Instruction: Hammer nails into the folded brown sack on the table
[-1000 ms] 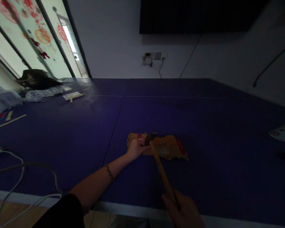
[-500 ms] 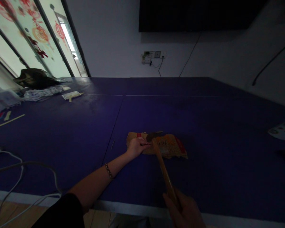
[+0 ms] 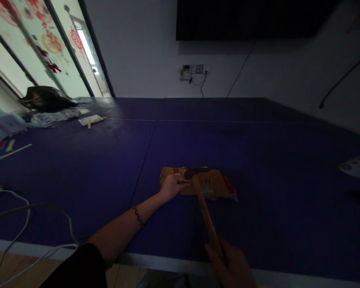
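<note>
A brown paper bag [image 3: 220, 186] with red and orange print lies flat on the dark purple tabletop. My left hand [image 3: 171, 187] rests on its left part, thumb and fingertips pinched together. What the pinch holds is too small and dark to make out. My right hand [image 3: 232, 262] is wrapped round the wooden handle of a hammer [image 3: 206, 214]. The dark hammer head is over the bag, just beside my left fingertips; whether it touches anything there I cannot tell. To the left of the bag lies a thin nail-like piece [image 3: 142, 183].
White and grey cables [image 3: 52, 206] loop over the table's near left edge. Further left are yellowish strips [image 3: 12, 153], a small white tray [image 3: 90, 120] and a dark bag [image 3: 46, 99]. A pale plate with round holes [image 3: 358, 165] lies at the right. Wall sockets [image 3: 193, 69] are behind.
The hammer head has shifted very slightly above the bag, its far tip now a little further right. My left hand has stayed in place.
</note>
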Demonstrator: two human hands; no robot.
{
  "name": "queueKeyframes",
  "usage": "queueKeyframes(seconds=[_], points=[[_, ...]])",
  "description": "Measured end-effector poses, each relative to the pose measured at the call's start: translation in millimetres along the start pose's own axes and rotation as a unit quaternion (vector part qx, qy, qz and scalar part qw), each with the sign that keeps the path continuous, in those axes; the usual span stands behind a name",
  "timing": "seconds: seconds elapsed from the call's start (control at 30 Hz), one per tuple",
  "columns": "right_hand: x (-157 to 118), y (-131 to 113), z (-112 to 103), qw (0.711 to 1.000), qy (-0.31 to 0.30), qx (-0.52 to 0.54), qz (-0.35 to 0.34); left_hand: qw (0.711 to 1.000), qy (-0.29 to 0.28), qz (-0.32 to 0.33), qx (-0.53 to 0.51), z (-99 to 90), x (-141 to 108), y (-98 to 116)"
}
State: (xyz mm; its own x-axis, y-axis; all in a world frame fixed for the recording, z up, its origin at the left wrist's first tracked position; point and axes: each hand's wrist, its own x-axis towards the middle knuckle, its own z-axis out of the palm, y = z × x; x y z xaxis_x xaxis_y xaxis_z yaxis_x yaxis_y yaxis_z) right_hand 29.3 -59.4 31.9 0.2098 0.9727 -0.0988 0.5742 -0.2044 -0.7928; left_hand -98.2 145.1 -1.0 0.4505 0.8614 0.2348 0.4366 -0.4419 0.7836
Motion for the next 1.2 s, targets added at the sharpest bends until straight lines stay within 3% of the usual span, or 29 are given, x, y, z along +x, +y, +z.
queueKeyframes(seconds=[0.1, 0.23, 0.4, 0.6, 0.77, 0.97, 1.07, 1.2], points=[[3.5, -0.5, -1.9, 0.999, -0.031, 0.003, -0.008, 1.0, 0.003, 0.002, 0.003, -0.6, 0.4, 0.9], [-2.0, -3.3, -3.9, 1.0, 0.009, 0.022, 0.002, 1.0, 0.0, -0.004, 0.002, -2.7, -1.3, 6.1], [-5.0, -0.4, -10.9, 0.991, 0.021, 0.134, 0.023, 1.0, -0.004, -0.01, -0.014, -4.3, -3.9, 12.3], [9.8, 21.5, -11.7, 0.938, 0.07, 0.332, 0.076, 0.999, -0.009, 0.002, -0.034, -4.2, -1.8, 9.8], [20.9, 40.6, -8.6, 0.915, 0.067, 0.385, 0.103, 0.999, -0.013, -0.004, -0.04, -4.4, -1.7, 6.1], [27.0, 43.0, -11.2, 0.881, 0.06, 0.451, 0.126, 0.996, -0.001, -0.007, -0.092, -6.4, -7.7, 10.1], [28.5, 45.5, -12.8, 0.871, 0.043, 0.471, 0.13, 0.989, 0.036, -0.039, -0.139, -19.0, -7.4, 19.2], [28.9, 47.9, -12.5, 0.861, 0.039, 0.492, 0.125, 0.981, 0.141, -0.059, -0.116, -62.5, -4.7, 26.8]])
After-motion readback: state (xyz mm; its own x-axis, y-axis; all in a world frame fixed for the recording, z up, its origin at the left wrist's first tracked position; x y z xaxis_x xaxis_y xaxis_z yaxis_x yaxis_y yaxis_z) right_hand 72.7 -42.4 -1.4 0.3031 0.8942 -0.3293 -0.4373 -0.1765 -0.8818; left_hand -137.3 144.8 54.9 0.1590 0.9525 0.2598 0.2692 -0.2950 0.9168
